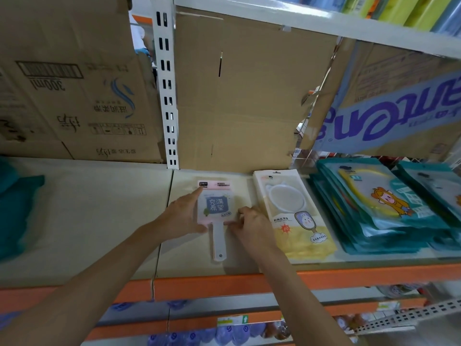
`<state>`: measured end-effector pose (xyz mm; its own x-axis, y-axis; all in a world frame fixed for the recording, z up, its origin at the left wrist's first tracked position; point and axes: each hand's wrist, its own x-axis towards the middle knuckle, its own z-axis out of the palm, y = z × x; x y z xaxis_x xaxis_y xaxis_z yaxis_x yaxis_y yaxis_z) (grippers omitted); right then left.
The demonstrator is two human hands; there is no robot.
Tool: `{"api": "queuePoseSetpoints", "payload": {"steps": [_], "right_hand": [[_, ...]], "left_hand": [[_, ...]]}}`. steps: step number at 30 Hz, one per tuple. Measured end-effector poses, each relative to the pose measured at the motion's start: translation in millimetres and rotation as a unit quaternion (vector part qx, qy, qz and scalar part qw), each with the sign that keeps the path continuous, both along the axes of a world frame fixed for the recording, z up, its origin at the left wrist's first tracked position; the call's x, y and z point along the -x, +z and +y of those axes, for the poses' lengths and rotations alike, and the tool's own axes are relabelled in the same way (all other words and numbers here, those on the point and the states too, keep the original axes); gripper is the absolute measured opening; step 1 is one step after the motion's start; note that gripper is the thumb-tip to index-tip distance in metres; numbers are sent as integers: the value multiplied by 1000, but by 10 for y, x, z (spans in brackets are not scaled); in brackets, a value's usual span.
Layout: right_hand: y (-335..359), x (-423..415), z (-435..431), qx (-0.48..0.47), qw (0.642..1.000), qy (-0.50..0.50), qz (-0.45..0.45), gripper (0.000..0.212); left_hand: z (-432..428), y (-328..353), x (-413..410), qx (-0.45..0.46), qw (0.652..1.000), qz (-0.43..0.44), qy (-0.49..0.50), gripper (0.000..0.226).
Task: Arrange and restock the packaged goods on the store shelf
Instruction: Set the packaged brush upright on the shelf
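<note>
A: On the shelf, mid-bay, what was there?
B: One mirror pack, flat, with its handle toward the orange edge. The blue panel read 充满希望. The top label was too fine to read.

A: Hands?
B: Left hand: fingers straight, laid along the pack's left side, forefinger at its top corner. Right hand: fingers bent, pinching the pack's lower right edge.

A: Neighbours?
B: Yellow packs, stacked just beside on the right, close to the right hand, with a red burst marked "20". Teal packs beyond, fanned and overlapping.

A: Behind?
B: Left carton: "300ml" and a barcode, upside down. Middle carton: plain. Right carton: large purple letters, upside down and cut off.

A: Open room?
B: Shelf board showed left of the pack, past the post, up to a blurred teal item. A narrow strip showed between the pack and the middle carton.
</note>
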<state>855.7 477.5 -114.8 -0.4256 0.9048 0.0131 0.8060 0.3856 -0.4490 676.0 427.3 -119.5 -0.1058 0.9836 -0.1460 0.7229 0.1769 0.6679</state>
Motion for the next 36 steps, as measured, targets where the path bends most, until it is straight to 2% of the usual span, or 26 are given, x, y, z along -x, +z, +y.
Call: {"api": "queuePoseSetpoints", "payload": {"steps": [4,12,26,31,36], "right_hand": [[19,40,31,-4,1000,7,-23,33],[-2,44,48,8,1000,-3,6,31],[35,38,48,2,1000,6,-17,32],[115,40,40,19,999,21,-38,45],[243,-1,-5,-46,992,75,-95,61]], "left_hand": [[-4,12,-41,-19,999,13,26,98],[9,-33,-22,-19,999,24,40,94],[-13,51,-150,-16,996,91,10,83],[-42,135,-103,-14,995,98,-13,92],[-127,255,93,7,986,168,-21,90]]}}
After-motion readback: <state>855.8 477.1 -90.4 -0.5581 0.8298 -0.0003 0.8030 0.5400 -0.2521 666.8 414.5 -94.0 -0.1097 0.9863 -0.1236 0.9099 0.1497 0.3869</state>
